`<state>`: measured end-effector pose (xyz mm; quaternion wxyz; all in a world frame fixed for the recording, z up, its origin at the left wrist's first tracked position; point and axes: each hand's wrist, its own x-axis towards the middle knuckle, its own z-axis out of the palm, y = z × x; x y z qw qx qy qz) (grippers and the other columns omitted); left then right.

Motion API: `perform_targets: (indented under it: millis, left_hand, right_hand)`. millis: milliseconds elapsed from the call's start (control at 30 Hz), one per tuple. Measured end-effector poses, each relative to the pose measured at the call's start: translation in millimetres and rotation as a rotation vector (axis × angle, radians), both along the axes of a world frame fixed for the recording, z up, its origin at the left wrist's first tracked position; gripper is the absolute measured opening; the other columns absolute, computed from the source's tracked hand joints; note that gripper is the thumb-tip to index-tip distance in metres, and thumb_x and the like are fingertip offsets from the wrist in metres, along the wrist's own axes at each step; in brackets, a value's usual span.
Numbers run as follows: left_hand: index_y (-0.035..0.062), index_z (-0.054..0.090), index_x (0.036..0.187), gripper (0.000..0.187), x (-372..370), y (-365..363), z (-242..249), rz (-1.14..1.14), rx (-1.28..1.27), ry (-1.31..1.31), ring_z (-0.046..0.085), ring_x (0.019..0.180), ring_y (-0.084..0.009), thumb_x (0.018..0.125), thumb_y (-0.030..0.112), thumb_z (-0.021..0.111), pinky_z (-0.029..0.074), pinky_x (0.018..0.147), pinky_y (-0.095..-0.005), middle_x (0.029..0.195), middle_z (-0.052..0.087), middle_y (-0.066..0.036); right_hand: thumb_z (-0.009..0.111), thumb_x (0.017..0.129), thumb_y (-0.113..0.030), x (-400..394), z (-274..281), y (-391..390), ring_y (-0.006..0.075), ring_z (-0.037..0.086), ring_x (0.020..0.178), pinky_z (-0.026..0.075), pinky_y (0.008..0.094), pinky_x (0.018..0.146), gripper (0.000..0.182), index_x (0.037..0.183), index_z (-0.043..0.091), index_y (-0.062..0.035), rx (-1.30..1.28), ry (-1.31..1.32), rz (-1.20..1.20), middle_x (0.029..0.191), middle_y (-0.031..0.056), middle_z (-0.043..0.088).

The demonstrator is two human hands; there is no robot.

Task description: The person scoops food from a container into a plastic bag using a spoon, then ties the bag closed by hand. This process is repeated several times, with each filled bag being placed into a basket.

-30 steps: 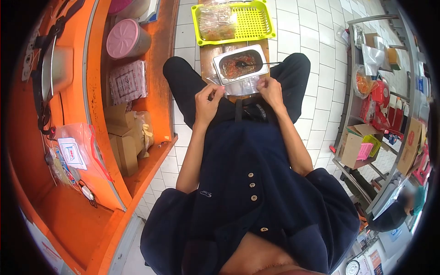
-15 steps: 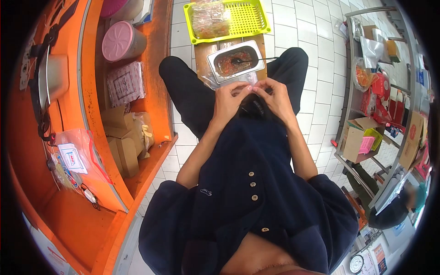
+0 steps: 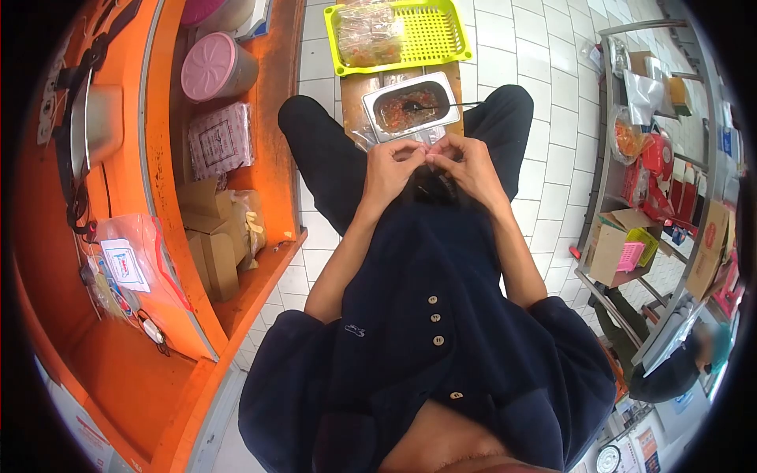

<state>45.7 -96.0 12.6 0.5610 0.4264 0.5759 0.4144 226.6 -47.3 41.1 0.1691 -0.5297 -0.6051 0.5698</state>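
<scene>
My left hand (image 3: 386, 177) and my right hand (image 3: 476, 173) meet in front of my lap, fingertips pinched close together. Between them is a bit of thin, see-through plastic, seemingly a small clear plastic bag (image 3: 428, 154); most of it is hidden by the fingers. Just beyond the hands, a metal pan (image 3: 426, 131) holds a wet mix with red and orange bits. A dark spoon (image 3: 441, 105) rests in it, its thin handle sticking out to the right. More clear plastic (image 3: 364, 139) lies by the pan's near left corner.
Behind the pan, a lime-green basket (image 3: 432, 35) holds filled clear bags (image 3: 368, 35). An orange shelf unit (image 3: 272, 213) stands at left with a pink-lidded tub (image 3: 213, 69) and cardboard boxes (image 3: 213, 244). A loaded rack (image 3: 631, 276) and another person (image 3: 670, 370) are at right.
The view has shifted slightly, so the pan and basket sit a little lower and further right. Both hands stay pinched together, with the fingers slightly rearranged.
</scene>
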Motion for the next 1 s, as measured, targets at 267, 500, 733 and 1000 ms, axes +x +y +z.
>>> perform_targets:
  millis: [267,500,733,1000]
  left_hand:
    - [-0.0039,0.069,0.097,0.017,11,7,3,0.128,0.345,0.374,0.069,0.066,-0.0206,0.096,0.013,0.066,0.051,0.062,-0.0340,0.074,0.069,-0.015]
    - [-0.0030,0.066,0.089,0.025,-19,11,6,-0.186,0.158,0.378,0.064,0.054,-0.0222,0.097,0.021,0.064,0.047,0.056,-0.0358,0.059,0.061,-0.013]
    - [-0.0033,0.063,0.074,0.023,-14,11,10,-0.042,0.312,0.418,0.060,0.049,-0.0237,0.087,0.015,0.069,0.046,0.052,-0.0358,0.056,0.056,-0.014]
    - [-0.0010,0.068,0.094,0.024,-25,19,44,0.085,0.373,0.478,0.069,0.073,-0.0226,0.090,0.022,0.074,0.051,0.064,-0.0339,0.080,0.069,-0.013]
  right_hand:
    - [0.057,0.097,-0.021,-13,6,2,0.0450,0.065,0.083,0.051,0.0498,0.073,0.022,0.094,0.065,-0.0009,0.423,-0.269,0.216,0.085,0.0218,0.068]
    - [0.053,0.099,-0.021,-15,-9,10,0.0377,0.058,0.070,0.047,0.0463,0.069,0.026,0.091,0.059,0.0030,0.203,0.014,0.234,0.075,0.0212,0.060]
    - [0.055,0.098,-0.017,-15,-5,15,0.0270,0.048,0.062,0.044,0.0424,0.062,0.025,0.085,0.053,0.0051,0.100,-0.060,0.222,0.067,0.0169,0.053]
    - [0.066,0.090,-0.008,1,4,24,0.0187,0.061,0.063,0.049,0.0370,0.060,0.020,0.078,0.053,0.0020,0.332,0.001,0.147,0.068,0.0130,0.059]
